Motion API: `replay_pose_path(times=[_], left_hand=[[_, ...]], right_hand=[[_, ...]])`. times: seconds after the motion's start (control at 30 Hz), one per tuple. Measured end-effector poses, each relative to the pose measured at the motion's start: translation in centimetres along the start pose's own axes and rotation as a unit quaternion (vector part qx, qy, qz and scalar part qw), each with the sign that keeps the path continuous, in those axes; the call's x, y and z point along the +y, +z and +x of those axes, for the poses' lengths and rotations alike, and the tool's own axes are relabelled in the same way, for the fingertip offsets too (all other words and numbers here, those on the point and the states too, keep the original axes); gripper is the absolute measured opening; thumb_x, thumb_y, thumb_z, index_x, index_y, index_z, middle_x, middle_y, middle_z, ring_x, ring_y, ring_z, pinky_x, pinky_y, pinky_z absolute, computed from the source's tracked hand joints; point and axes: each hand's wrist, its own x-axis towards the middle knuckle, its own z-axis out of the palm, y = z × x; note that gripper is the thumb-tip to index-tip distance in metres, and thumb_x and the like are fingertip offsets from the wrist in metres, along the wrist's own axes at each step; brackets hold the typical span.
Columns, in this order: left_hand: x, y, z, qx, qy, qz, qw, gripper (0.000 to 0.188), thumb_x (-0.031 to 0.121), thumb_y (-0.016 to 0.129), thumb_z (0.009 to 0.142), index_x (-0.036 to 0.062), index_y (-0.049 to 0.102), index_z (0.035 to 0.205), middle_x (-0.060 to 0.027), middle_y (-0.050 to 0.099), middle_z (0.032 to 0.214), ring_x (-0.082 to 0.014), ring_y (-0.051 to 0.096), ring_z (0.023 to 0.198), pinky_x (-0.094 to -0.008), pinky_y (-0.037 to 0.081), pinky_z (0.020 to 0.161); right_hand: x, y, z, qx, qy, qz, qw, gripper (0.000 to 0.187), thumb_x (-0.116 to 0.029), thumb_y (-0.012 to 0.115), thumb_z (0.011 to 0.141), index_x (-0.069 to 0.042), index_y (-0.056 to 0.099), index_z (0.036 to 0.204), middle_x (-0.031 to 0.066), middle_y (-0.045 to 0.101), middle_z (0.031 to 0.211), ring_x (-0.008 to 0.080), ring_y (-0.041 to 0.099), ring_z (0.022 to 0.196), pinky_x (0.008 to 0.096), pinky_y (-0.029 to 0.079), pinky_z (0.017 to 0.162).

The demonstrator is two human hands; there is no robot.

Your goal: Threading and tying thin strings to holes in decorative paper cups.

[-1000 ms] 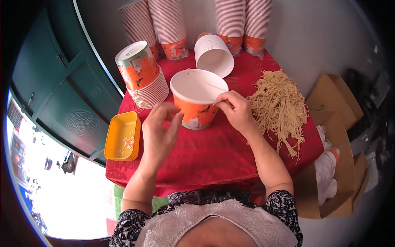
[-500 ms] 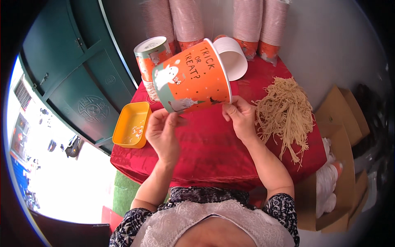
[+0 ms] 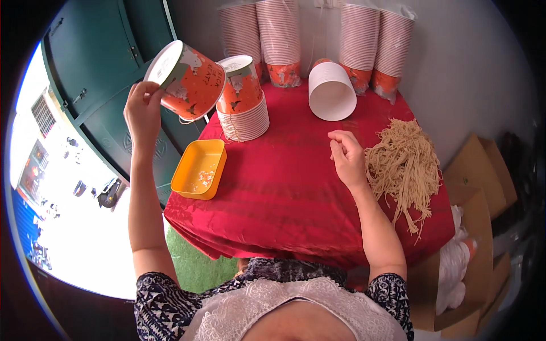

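Note:
My left hand (image 3: 143,111) pinches the base rim of an orange and green printed paper bucket (image 3: 190,85), raised at the far left with its white bottom facing left. A thin cord hangs at the bucket's lower edge. Just right of it, upside-down paper buckets stand nested in a stack (image 3: 243,116), with cord showing at the side. My right hand (image 3: 347,153) hovers over the table, fingers curled together with nothing visible in them. Beside that hand lies a heap of tan cords (image 3: 406,165).
A yellow plastic tray (image 3: 180,176) with small white and orange bits sits at the left on a red-covered table (image 3: 284,210). One white-lined bucket (image 3: 331,94) lies on its side behind. Tall wrapped bucket stacks (image 3: 278,40) line the wall. A cardboard box (image 3: 478,250) stands at right.
My left hand has carried the bucket left and tilted it toward the nested stack. My right hand has let go of its rim and stays near the cords. The view has shifted slightly.

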Motion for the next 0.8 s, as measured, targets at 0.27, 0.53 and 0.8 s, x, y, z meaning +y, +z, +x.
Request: replay_pose_path(times=[0.27,0.53,0.8], left_hand=[[-3.1,5.1,6.6,-0.081,0.010,-0.057,0.995,0.014,0.006,0.071,0.081,0.0007,0.069,0.094,-0.0113,0.069,0.086,-0.0204,0.068,0.078,-0.0325,0.054,0.073],[-2.0,9.9,8.1,-0.124,0.045,-0.013,0.991,0.017,0.011,0.072,0.078,0.0016,0.071,0.092,-0.0141,0.071,0.086,-0.0274,0.070,0.080,-0.0358,0.054,0.074],[-0.7,11.7,8.9,-0.150,0.081,0.017,0.985,0.016,0.013,0.071,0.078,0.0017,0.071,0.089,-0.0163,0.071,0.086,-0.0321,0.070,0.083,-0.0394,0.054,0.074]], right_hand=[[0.1,0.0,0.2,0.016,-0.121,-0.098,0.988,0.007,0.002,0.061,0.091,0.005,0.066,0.095,0.0136,0.067,0.097,0.0242,0.067,0.079,0.0323,0.053,0.068],[0.0,0.0,0.1,-0.010,-0.104,-0.121,0.987,0.006,0.003,0.061,0.090,0.005,0.066,0.092,0.0155,0.067,0.093,0.0289,0.068,0.082,0.0351,0.055,0.070],[0.6,0.0,-0.2,-0.047,-0.095,-0.127,0.986,0.006,0.003,0.061,0.090,0.005,0.066,0.091,0.0160,0.067,0.092,0.0292,0.068,0.080,0.0353,0.055,0.069]])
